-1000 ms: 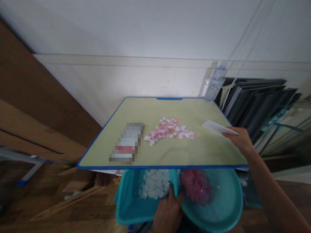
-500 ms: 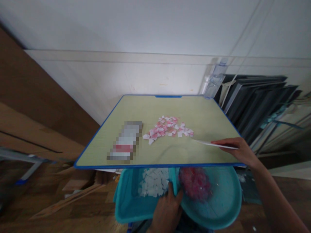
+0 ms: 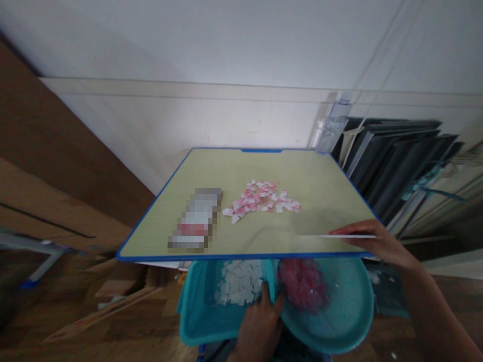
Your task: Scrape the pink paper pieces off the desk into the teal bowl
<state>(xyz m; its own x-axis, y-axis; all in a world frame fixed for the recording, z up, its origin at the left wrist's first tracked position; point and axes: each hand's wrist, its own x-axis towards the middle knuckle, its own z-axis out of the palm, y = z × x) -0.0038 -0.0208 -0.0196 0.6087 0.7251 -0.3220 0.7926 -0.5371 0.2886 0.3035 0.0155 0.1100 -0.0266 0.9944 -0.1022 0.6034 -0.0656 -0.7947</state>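
My right hand (image 3: pixel 372 242) is closed around one end of a thin white strip (image 3: pixel 317 236), seen almost edge-on; its exact kind is unclear. The strip points left over the front part of a pale yellow-green board (image 3: pixel 211 168) with a blue edge. Beyond its tip, small pink and white paper squares (image 3: pixel 251 198) lie in a loose heap on the board. Below the board, my left hand (image 3: pixel 260 322) pinches the right rim of a rectangular turquoise tub (image 3: pixel 211 324), thumb and index finger on either side. White paper squares (image 3: pixel 239 284) fill part of that tub.
A round turquoise basin (image 3: pixel 347 311) beside the tub holds a pinkish-red mass (image 3: pixel 302 284). On the board's left lies a blurred-out flat object (image 3: pixel 196 216). A clear bottle (image 3: pixel 332 125) stands at the far right corner, near dark panels (image 3: pixel 392 151).
My right hand has come down slightly toward the board's front edge, and the white strip has gone from slanted to nearly level. The left hand has stayed in place.
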